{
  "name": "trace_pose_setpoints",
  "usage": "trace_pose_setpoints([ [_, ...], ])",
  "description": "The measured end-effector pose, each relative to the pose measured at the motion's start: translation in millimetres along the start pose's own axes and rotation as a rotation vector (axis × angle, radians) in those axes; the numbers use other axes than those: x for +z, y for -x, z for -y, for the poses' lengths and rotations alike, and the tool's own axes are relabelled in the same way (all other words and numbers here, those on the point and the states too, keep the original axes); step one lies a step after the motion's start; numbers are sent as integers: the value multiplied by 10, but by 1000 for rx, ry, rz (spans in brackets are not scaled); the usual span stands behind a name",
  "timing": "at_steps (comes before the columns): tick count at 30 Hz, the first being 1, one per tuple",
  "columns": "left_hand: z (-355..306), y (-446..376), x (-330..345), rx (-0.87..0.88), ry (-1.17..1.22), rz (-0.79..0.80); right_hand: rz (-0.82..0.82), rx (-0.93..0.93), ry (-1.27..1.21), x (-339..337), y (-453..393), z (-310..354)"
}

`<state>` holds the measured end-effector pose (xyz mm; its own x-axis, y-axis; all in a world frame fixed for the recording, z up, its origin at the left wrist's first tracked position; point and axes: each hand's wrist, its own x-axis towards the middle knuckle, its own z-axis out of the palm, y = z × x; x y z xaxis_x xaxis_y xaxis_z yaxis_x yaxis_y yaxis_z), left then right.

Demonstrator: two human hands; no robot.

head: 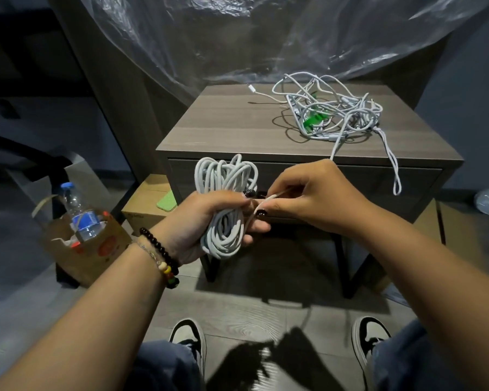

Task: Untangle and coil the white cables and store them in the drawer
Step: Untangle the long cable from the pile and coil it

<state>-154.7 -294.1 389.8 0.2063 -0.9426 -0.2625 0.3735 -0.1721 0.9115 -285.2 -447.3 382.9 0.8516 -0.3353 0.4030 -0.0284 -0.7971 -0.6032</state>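
Note:
My left hand (206,221) grips a coiled white cable (226,179) around its middle, with loops sticking out above and below the fist. My right hand (308,193) pinches a thin white tie or cable end (275,196) right beside the coil. A tangled heap of white cables (331,108) with green tags lies on the back right of the grey-brown nightstand (223,131). One strand hangs over the front edge in a loop (395,176). The drawer front (364,179) under the top appears closed, partly hidden by my hands.
A brown paper bag (96,249) with a water bottle (79,213) stands on the floor at the left. A cardboard box (150,204) with a green item sits beside the nightstand. Clear plastic sheeting (237,38) hangs behind. My shoes (189,340) are below.

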Motion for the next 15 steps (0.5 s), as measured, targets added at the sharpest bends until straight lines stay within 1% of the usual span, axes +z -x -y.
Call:
trace_pose_setpoints([
  [2,-14,-3,-38,35,-51,-16,18,12,-14,-52,-17,-10],
  [4,-21,-8,-90,59,-84,7,31,27,-36,-132,-48,-31],
  [8,-28,22,-114,97,-204,77,132,95,-231,-281,-122,-93],
  [11,-57,22,-68,156,-271,74,167,127,-304,-276,-203,-183],
  [13,-68,-6,-66,170,-326,66,173,144,-304,-250,-267,-230],
  [15,-71,-36,-78,174,-405,59,150,124,-222,-235,-347,-258],
])
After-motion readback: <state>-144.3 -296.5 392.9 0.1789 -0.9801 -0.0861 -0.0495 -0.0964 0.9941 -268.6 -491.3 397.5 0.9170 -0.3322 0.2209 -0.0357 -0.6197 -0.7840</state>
